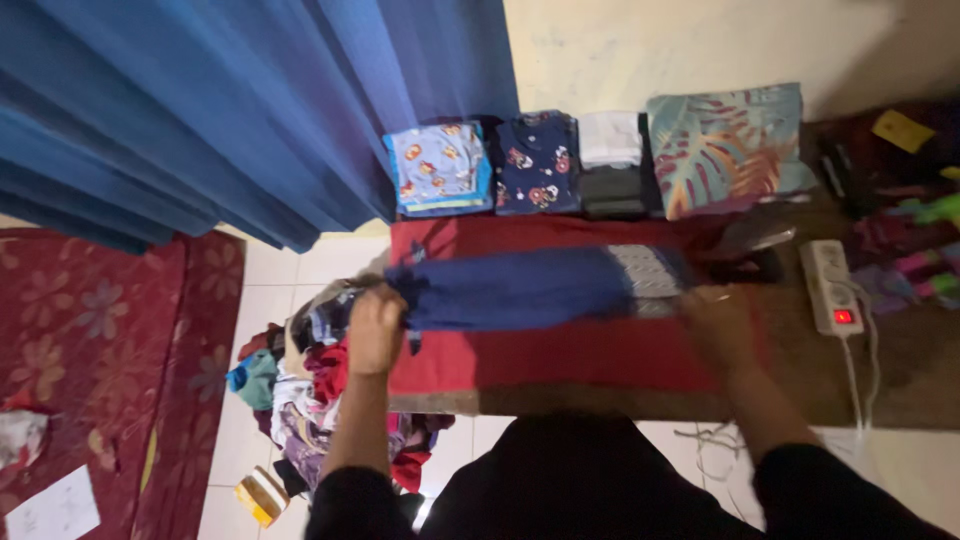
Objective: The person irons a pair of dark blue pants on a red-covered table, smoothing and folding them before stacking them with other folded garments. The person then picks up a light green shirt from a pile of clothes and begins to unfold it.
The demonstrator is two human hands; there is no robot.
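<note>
A dark blue garment (pixel 520 288) with a grey patterned end lies on a red cloth (pixel 560 355) (blue curtain (pixel 250 110) behind).

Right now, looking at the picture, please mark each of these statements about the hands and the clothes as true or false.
1. The left hand grips one end of the dark blue garment. True.
2. The garment lies on a green cloth. False: it lies on a red cloth.
3. Folded clothes are lined up beyond the garment. True.
4. The power strip is by the left hand. False: it is beside the right hand.
5. A heap of mixed clothes lies on the left. True.
</note>
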